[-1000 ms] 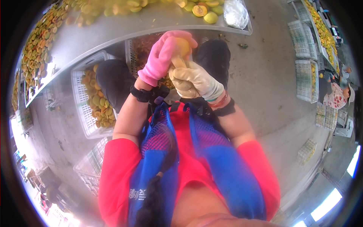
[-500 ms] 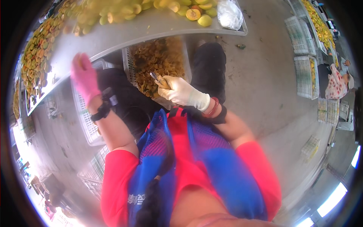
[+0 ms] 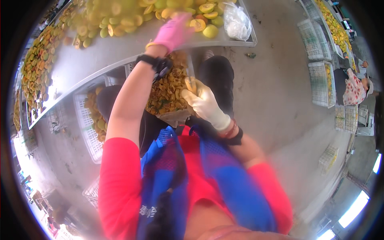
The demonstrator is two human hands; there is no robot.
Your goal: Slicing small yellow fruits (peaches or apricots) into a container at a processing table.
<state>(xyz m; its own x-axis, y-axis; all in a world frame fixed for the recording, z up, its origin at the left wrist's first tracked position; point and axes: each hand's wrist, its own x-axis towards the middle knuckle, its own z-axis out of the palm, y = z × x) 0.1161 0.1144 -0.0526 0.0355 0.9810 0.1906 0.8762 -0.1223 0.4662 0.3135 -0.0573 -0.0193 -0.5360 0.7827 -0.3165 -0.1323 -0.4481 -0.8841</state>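
My left hand [image 3: 173, 33], in a pink glove, reaches over the metal table to the cut yellow-green fruit [image 3: 197, 25] heaped there. It is smeared by motion, so its fingers and anything in them cannot be made out. Closer to my body, my right hand [image 3: 206, 103] in a white glove is closed round the wooden handle of a small hand tool [image 3: 191, 85]; its working end does not show clearly. Below the table edge, between my knees, brownish fruit scraps [image 3: 170, 92] fill a crate, partly hidden by my left arm.
Beside my left leg stands a white crate [image 3: 89, 130] holding fruit pieces. A white plastic bag [image 3: 237, 23] lies at the right end of the table [image 3: 96, 60]. More fruit [image 3: 38, 68] covers its left side. Far right, crates [image 3: 321, 82] stand near another person [image 3: 354, 88].
My left hand has swung from the table's left edge, near the side crate, across to the fruit heap. My right hand has shifted slightly right, still gripping the tool, now turned more upright.
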